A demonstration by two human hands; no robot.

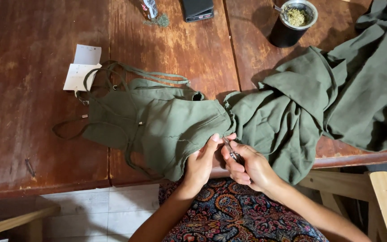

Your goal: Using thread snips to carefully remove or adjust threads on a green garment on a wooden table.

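One dark cup with a metal rim (287,28) stands at the far edge of the wooden table (32,112); it is filled with dry green-yellow herb, and a metal straw leans in it at the left. There is one olive-green garment (175,121), spread across the table with its long axis running left to right: the strapped bodice lies to the left, its thin straps (113,76) looping toward the table's left side, and the bunched skirt heaps up to the right and hangs over the near edge. Two white paper tags (82,67) lie just beside the straps, overlapping. One dark flat case (197,9) sits at the far edge, near a small packet beside a pinch of loose herb. The left hand (201,163) pinches the cloth at the waist seam near the table's front edge, thumb and fingers closed on the fabric. The right hand (249,166) is closed around a small metal tool (230,150), probably a seam ripper or snips, whose tip points up and left into the seam, just beside the left thumb. A patterned cloth (234,210) covers the person's lap.
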